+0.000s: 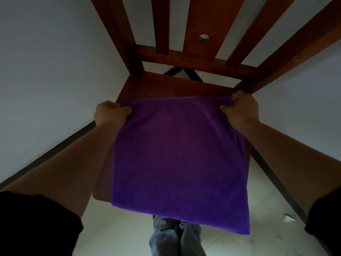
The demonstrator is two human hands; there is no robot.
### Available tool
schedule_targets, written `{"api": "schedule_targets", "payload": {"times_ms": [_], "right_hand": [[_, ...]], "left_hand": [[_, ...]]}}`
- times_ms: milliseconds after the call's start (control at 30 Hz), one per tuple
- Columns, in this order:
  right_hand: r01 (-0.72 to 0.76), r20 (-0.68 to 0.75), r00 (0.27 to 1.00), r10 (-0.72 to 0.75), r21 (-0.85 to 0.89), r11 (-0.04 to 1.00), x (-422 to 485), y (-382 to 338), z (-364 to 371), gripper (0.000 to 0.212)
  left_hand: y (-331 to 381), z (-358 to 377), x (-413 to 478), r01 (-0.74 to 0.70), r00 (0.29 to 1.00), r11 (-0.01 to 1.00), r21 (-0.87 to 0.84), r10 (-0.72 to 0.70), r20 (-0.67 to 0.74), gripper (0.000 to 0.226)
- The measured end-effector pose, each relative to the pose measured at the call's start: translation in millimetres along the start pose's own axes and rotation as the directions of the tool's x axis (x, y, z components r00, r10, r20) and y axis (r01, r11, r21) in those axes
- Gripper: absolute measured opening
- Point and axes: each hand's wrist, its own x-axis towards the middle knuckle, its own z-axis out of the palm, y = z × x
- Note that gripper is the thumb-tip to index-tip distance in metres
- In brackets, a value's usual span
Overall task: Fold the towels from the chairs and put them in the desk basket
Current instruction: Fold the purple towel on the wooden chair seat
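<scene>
A purple towel [177, 159] is stretched out over the seat of a brown wooden chair [166, 85]. My left hand [108, 113] pinches its far left corner. My right hand [239, 109] pinches the far right corner. Between the two hands the far edge is pulled taut. The near edge of the towel hangs past the front of the seat, above my legs. Most of the seat is hidden under the cloth. No basket is in view.
The chair's slatted backrest [195, 24] rises just beyond my hands. White walls meet in a corner behind the chair, with a dark baseboard [55, 148] along the floor. Pale floor tiles [120, 233] lie below, with small white scraps [288, 218] at the right.
</scene>
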Motion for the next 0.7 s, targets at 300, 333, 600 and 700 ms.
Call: {"api": "schedule_targets", "payload": {"times_ms": [300,333,600,700], "right_hand": [[0.038,-0.143,0.99,-0.009,0.204,0.978,-26.2,-4.6,-16.9,0.017],[0.018,-0.152,0.988,0.02,0.245,0.969,-29.5,-4.1,-20.3,0.017],[-0.306,0.222,0.951,0.217,0.557,0.772,-60.1,22.4,-55.7,0.022],[-0.363,0.356,0.911,0.207,0.459,0.811,-66.2,36.8,-63.2,0.02]], "left_hand": [[-8.5,-24.0,-28.1,-0.101,0.988,0.968,-0.229,0.072,-0.133,0.024],[-8.8,-26.8,-32.9,-0.105,0.99,0.957,-0.27,0.075,-0.117,0.022],[-18.8,-45.9,-67.2,-0.067,0.987,0.947,-0.315,0.11,0.121,0.017],[-25.7,-48.0,-66.4,-0.02,0.981,0.975,-0.221,0.062,0.182,0.018]]}}
